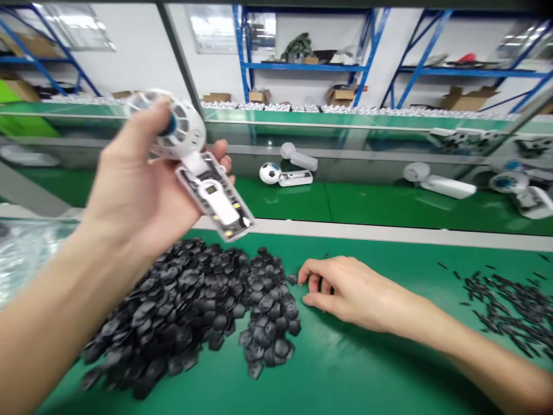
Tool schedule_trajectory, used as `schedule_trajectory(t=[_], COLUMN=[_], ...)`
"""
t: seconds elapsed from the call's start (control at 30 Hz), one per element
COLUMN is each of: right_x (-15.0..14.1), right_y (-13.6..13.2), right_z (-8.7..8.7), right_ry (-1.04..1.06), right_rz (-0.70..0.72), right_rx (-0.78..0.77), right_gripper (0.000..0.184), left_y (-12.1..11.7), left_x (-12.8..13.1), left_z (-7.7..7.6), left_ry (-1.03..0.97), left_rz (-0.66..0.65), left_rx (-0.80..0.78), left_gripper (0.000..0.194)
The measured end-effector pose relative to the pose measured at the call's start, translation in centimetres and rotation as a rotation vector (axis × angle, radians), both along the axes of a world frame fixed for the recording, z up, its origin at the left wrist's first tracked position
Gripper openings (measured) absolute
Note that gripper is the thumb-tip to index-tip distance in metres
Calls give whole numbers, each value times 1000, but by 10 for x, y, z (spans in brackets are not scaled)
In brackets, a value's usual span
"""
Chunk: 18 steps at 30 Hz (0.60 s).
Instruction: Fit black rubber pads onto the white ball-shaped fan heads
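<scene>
Left hand (147, 167) grips a white plastic device (195, 163) between thumb and fingers, its round, slotted head (190, 128) under the thumb and its open, rectangular handle (222, 203) slanting out past the palm. The right hand (345, 288), loosely curled with thumb and forefinger parted, is just beside a heap of matte black, angular pieces (207, 294) on the smooth green tabletop (354, 372).

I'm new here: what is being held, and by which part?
The left hand grips a white fan-like device by its round head; the right hand seems to hold nothing.
</scene>
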State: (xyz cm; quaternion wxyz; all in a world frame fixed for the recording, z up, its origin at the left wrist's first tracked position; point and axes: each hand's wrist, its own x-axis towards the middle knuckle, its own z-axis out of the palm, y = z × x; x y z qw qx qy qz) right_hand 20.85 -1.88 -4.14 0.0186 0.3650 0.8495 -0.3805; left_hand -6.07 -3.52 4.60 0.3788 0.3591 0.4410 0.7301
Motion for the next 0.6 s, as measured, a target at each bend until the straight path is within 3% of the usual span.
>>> schedule_trajectory(t=[0.07, 0.23, 0.43, 0.6], right_x=[-6, -16, -24, -11], right_y=[-7, -15, -11, -13], right_z=[-5, -23, -36, -43], right_ry=[23, 61, 15, 130], right_rz=[-14, -106, -106, -49], right_rx=[47, 167, 255, 235], right_gripper=[16, 32, 10, 8], left_y=[-1, 5, 10, 13], left_x=[14, 36, 58, 75], left_z=[1, 0, -7, -26], left_ry=[-140, -203, -339, -397], left_rz=[-26, -60, -140, -197], left_rx=[21, 51, 100, 14], left_gripper=[11, 11, 20, 27])
